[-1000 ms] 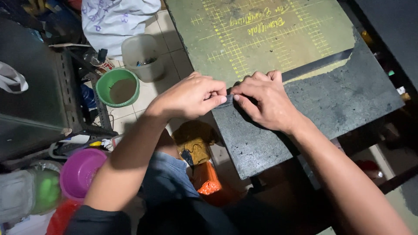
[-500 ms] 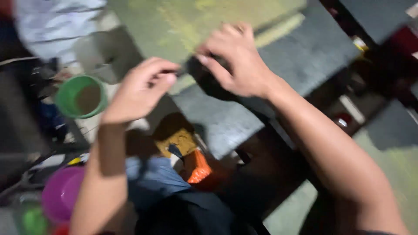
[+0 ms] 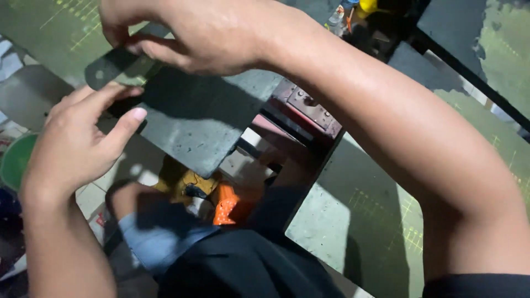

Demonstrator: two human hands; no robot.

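Note:
My right hand (image 3: pixel 193 33) reaches in from the upper right and pinches a dark flat strip (image 3: pixel 107 69) with a small hole near its end. The strip lies over the left edge of a dark grey sheet (image 3: pixel 204 127). My left hand (image 3: pixel 77 140) comes up from the lower left. Its thumb rests on the sheet's edge and its forefinger lies just below the strip, so the edge is nipped between them. Both hands meet at that edge, almost touching.
A green gridded cutting mat (image 3: pixel 49 27) lies under the sheet at the upper left, another mat (image 3: pixel 359 221) at the lower right. A green bowl (image 3: pixel 14 160) sits at the left edge. Below the gap are a red metal part (image 3: pixel 309 107), an orange item (image 3: pixel 226 204) and my clothed lap.
The view has swung in much closer to the hands. My right hand has risen and now pinches the dark strip; my left hand has dropped slightly away from it along the sheet's edge.

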